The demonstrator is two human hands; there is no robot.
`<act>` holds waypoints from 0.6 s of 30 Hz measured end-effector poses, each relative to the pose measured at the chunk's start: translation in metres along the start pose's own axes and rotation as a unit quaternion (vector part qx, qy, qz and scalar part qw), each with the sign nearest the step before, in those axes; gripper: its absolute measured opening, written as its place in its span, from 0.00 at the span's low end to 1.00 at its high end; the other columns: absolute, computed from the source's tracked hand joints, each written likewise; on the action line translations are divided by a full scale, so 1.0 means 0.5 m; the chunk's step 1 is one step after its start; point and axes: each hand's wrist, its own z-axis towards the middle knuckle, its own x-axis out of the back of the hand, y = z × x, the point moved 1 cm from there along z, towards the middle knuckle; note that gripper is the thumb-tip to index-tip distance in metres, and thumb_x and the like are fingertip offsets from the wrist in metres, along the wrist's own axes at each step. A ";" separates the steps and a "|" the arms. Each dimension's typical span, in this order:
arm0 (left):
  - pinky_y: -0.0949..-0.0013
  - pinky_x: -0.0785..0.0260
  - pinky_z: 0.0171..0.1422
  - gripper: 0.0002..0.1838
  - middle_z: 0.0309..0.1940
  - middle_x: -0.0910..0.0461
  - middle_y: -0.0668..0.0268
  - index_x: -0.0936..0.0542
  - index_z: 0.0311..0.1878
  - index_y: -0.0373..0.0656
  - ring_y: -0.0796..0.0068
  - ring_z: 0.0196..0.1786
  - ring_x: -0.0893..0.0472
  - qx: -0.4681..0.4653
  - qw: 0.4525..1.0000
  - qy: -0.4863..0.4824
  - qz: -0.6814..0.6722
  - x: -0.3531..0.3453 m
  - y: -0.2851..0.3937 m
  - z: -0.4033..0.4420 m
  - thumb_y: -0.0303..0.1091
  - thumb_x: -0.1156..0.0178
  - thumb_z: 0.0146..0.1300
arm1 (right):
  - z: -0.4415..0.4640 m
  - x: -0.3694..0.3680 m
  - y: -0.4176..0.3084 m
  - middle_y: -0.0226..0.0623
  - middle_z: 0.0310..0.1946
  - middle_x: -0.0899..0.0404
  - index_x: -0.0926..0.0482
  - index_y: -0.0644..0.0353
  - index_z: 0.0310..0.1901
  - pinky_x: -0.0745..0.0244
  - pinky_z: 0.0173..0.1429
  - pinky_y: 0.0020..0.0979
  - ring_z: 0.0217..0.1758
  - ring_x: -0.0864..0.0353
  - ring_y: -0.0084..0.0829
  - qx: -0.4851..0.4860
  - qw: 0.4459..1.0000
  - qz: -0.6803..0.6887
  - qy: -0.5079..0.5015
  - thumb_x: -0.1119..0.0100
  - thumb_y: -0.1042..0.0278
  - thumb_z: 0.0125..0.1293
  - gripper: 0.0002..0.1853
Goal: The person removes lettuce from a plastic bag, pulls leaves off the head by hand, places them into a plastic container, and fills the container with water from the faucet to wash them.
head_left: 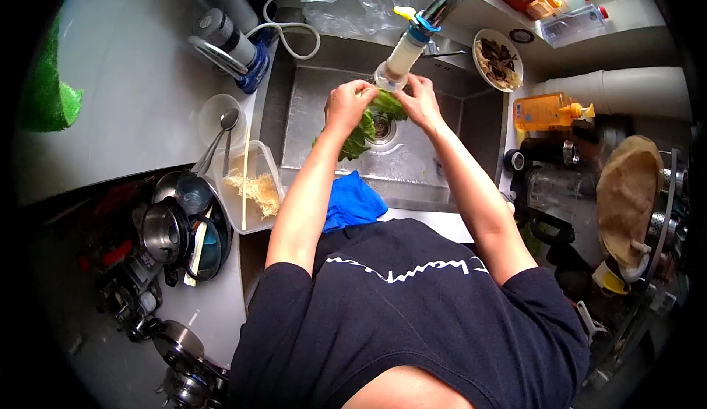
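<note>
Leafy greens hang under your pinching left hand and right hand; probably soft, tearable, so hold upper edges.

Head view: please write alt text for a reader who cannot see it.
A person's left hand and right hand hold green leaves beneath a tap over a metal sink. A blue cloth lies at its near edge; left is a plastic container, right an orange bottle.

Arms outstretched, grips close together
</note>
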 end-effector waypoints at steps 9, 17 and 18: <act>0.74 0.33 0.37 0.11 0.25 0.20 0.67 0.20 0.32 0.40 0.83 0.30 0.24 0.029 0.972 -0.092 -0.215 -0.029 -0.055 0.057 0.38 0.40 0.49 | -0.026 0.008 -0.045 0.28 0.30 0.23 0.23 0.66 0.41 0.32 0.40 0.22 0.33 0.28 0.17 -0.004 0.956 0.195 -0.218 0.42 0.64 0.56 0.15; 0.74 0.32 0.39 0.11 0.28 0.20 0.67 0.21 0.35 0.38 0.81 0.32 0.24 -0.014 0.982 -0.135 -0.131 -0.016 -0.054 0.057 0.36 0.40 0.52 | 0.001 -0.018 -0.036 0.33 0.33 0.20 0.22 0.62 0.41 0.31 0.43 0.25 0.37 0.25 0.18 0.095 0.971 0.167 -0.146 0.41 0.61 0.55 0.15; 0.75 0.32 0.39 0.11 0.28 0.20 0.67 0.21 0.36 0.38 0.81 0.32 0.24 -0.026 0.977 -0.133 -0.164 -0.014 -0.053 0.059 0.36 0.40 0.52 | 0.002 -0.013 -0.047 0.33 0.34 0.20 0.22 0.62 0.40 0.31 0.43 0.25 0.37 0.25 0.18 0.101 0.975 0.138 -0.139 0.41 0.60 0.56 0.16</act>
